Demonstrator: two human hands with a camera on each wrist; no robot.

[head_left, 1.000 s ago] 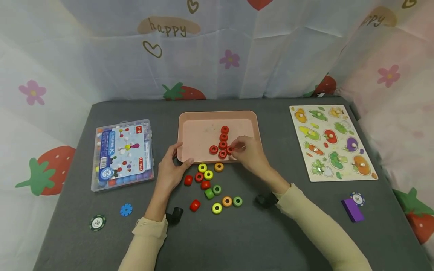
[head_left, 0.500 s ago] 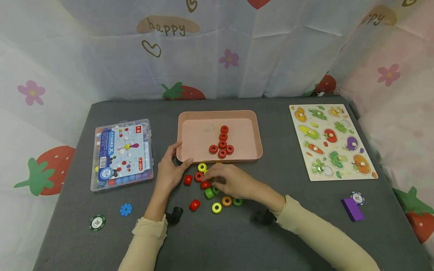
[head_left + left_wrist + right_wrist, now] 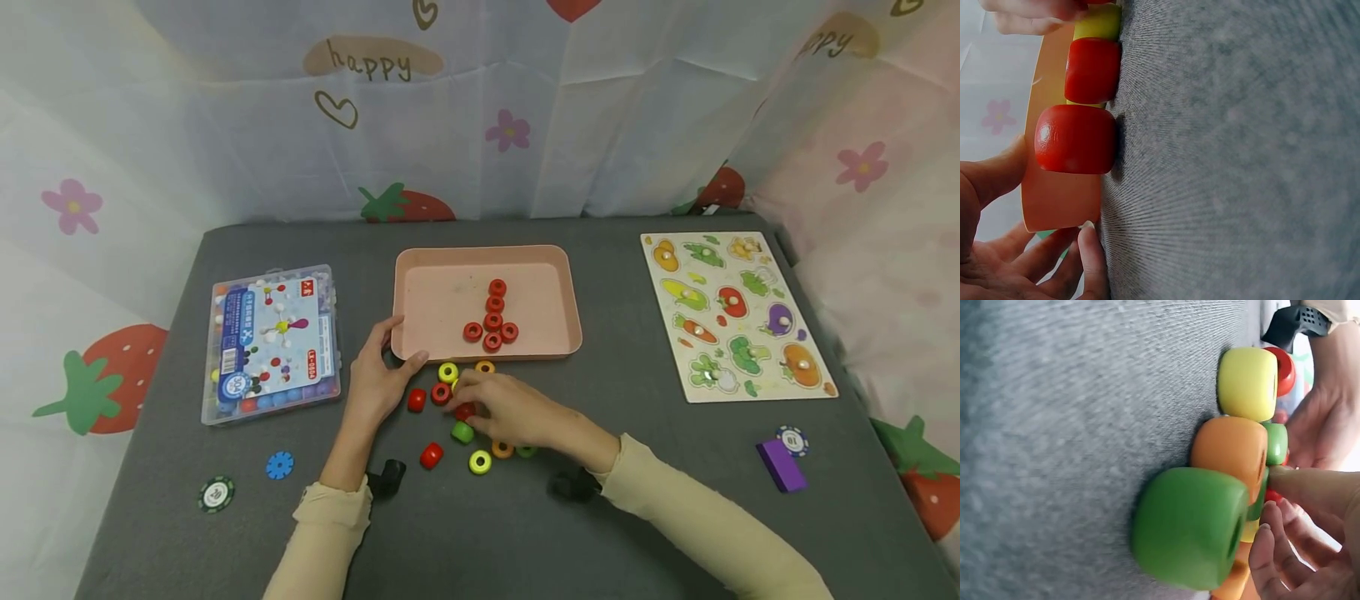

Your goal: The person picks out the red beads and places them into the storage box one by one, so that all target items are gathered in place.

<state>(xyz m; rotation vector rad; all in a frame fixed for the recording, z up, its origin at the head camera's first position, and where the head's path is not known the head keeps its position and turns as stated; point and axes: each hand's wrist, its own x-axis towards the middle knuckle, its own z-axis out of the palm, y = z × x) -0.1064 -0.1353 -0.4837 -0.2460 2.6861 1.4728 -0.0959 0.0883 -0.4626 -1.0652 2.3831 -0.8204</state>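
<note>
My left hand [image 3: 377,377] grips the near left corner of a pink tray [image 3: 431,292], thumb at the front edge and fingers along the left side. Inside the tray, several red beads [image 3: 492,322] form an arrow-like pattern. In front of it my right hand [image 3: 513,408] pinches a red bead [image 3: 465,411] between thumb and fingers, low over the loose beads. Around it lie a green bead [image 3: 462,432], a yellow bead [image 3: 480,462] and two red beads on their sides, the nearer red bead [image 3: 431,455] apart. The right hand partly covers others, including an orange bead [image 3: 1232,453].
A clear box of small coloured balls [image 3: 272,343] stands left. A vegetable puzzle board [image 3: 738,317] lies right. Poker chips [image 3: 216,494], a blue disc [image 3: 280,465] and a purple block [image 3: 782,465] lie nearer the front corners. A patterned curtain hangs behind the table.
My right hand has left the red bead it placed in the tray, come back to the loose beads and taken another red bead, shifting it slightly right. The left hand stays on the tray.
</note>
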